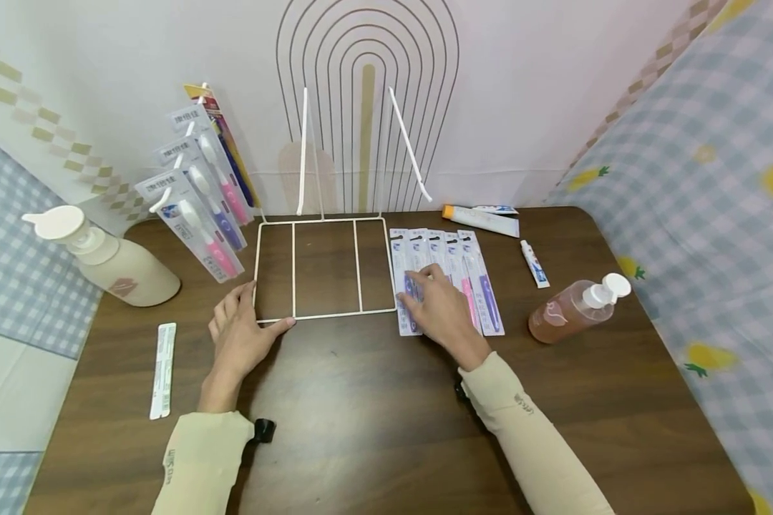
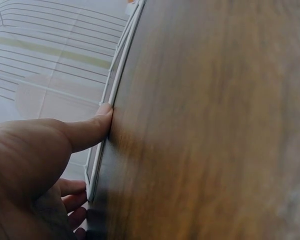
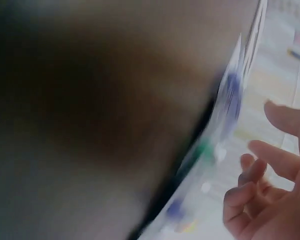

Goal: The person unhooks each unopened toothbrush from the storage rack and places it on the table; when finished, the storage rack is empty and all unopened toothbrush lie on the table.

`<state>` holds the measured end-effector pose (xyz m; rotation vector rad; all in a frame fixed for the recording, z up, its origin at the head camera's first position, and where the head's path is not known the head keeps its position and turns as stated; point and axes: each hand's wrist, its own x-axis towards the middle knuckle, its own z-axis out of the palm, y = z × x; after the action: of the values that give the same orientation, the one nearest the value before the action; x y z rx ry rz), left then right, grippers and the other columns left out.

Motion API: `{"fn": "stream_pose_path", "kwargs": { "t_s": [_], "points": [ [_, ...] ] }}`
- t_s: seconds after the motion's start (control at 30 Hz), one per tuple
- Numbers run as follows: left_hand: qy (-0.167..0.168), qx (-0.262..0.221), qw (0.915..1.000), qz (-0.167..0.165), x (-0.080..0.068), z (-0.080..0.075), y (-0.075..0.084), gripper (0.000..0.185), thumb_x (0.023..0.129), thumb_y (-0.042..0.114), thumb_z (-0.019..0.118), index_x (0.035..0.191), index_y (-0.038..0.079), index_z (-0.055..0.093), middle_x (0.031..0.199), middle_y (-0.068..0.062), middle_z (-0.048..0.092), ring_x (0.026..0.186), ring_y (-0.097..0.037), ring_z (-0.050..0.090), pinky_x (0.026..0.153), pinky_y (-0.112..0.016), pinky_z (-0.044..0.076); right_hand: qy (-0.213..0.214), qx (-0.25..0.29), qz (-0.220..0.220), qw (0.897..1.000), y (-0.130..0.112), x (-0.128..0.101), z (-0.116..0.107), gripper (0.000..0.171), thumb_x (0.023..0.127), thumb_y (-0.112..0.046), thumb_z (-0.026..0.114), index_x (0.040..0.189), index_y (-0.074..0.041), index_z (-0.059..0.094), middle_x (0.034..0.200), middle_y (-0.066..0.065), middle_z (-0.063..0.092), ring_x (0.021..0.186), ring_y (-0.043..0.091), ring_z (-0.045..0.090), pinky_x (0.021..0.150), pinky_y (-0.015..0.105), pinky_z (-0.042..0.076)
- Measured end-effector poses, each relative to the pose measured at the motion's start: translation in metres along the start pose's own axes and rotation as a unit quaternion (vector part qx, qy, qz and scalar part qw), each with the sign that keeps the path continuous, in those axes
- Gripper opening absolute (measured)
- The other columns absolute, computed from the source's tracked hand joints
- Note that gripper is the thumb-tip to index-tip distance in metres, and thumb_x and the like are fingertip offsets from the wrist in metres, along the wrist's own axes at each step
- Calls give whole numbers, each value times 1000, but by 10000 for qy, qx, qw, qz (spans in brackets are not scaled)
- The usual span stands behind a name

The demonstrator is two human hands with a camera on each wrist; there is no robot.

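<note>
A white wire display rack (image 1: 326, 316) stands on the table. My left hand (image 1: 241, 332) rests at its front left corner, the straight thumb touching the front wire and the other fingers beside the left wire; the left wrist view shows the thumb (image 2: 92, 131) on the wire. Right of the rack lies a row of several packaged toothbrushes (image 1: 487, 304) with purple or pink handles. Over the leftmost packs hovers my right hand (image 1: 443, 304), thumb and forefinger apart. The right wrist view has these fingers (image 3: 277, 157) holding nothing, with a blurred pack (image 3: 232, 102) beyond them.
Several toothbrush packs (image 1: 196, 222) hang on a white hook at left. A cream pump bottle (image 1: 129, 268) and a narrow sachet (image 1: 163, 368) are at left. Toothpaste tubes (image 1: 486, 220) and a pink pump bottle (image 1: 563, 311) are at right. White prongs (image 1: 409, 143) project above the rack.
</note>
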<state>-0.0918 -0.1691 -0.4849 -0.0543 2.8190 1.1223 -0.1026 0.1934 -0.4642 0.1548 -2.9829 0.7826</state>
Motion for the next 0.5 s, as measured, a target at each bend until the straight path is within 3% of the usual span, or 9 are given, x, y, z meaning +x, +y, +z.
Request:
{"fn": "stream_pose_path", "kwargs": {
  "t_s": [0.1, 0.2, 0.33, 0.5],
  "points": [
    [32, -16, 10000, 44, 1, 1, 0, 109, 98, 40, 87, 177, -5, 27, 179, -36, 28, 162, -59, 20, 130, -79, 14, -294, -380, -59, 9988, -13, -1, 7, 67, 104, -50, 83, 155, -9, 72, 139, 17, 66, 70, 18, 60, 56, 37, 51],
    [81, -26, 9999, 77, 1, 1, -1, 108, 98, 40, 88, 177, -5, 28, 179, -35, 28, 162, -58, 20, 130, -78, 14, -556, -500, -4, 9972, -27, -2, 7, 72, 101, -49, 87, 157, -7, 70, 134, 17, 62, 62, 17, 54, 51, 34, 46],
    [86, -7, 9999, 81, 1, -1, -2, 107, 99, 41, 87, 177, -4, 30, 179, -33, 29, 162, -57, 22, 130, -77, 15, -641, -593, -111, 9961, -26, 1, 14, 74, 101, -51, 87, 158, -8, 68, 128, 16, 58, 56, 14, 47, 46, 34, 44],
    [160, -249, 9996, -13, 0, -10, -1, 110, 98, 43, 89, 176, -6, 30, 178, -35, 33, 162, -58, 30, 133, -75, 22, -762, -569, -62, 9954, -26, 3, 16, 75, 101, -48, 87, 160, -7, 66, 127, 17, 56, 59, 16, 51, 48, 35, 46]
  ]
}}
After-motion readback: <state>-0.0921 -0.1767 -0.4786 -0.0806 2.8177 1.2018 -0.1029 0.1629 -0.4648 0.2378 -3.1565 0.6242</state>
